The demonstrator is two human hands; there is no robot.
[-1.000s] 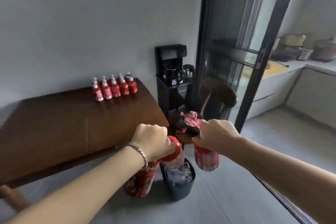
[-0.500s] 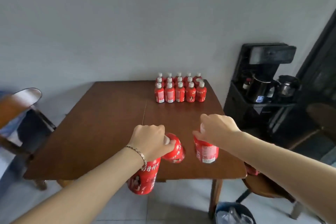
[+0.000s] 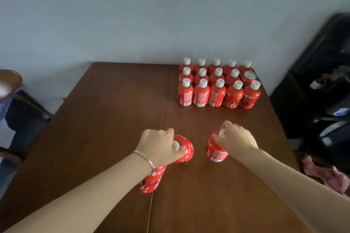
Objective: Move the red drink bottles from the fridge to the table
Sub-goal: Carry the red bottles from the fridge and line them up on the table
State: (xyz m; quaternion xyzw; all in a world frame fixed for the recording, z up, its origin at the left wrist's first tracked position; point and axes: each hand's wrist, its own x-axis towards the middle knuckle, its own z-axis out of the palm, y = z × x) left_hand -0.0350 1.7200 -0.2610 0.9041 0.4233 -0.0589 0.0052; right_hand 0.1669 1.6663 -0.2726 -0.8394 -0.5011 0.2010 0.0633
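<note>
Head view, left hand: lower centre, fingers clamp two red white-capped plastic drink bottles by the necks.
Right hand: grips a third red bottle by its cap.
Placing: seat bases flat on the brown wooden worktop beside the upper-right bottle block, then release.

Both forearms are bare, with no sleeves showing, and a thin metal link bracelet circles the left wrist.
</note>
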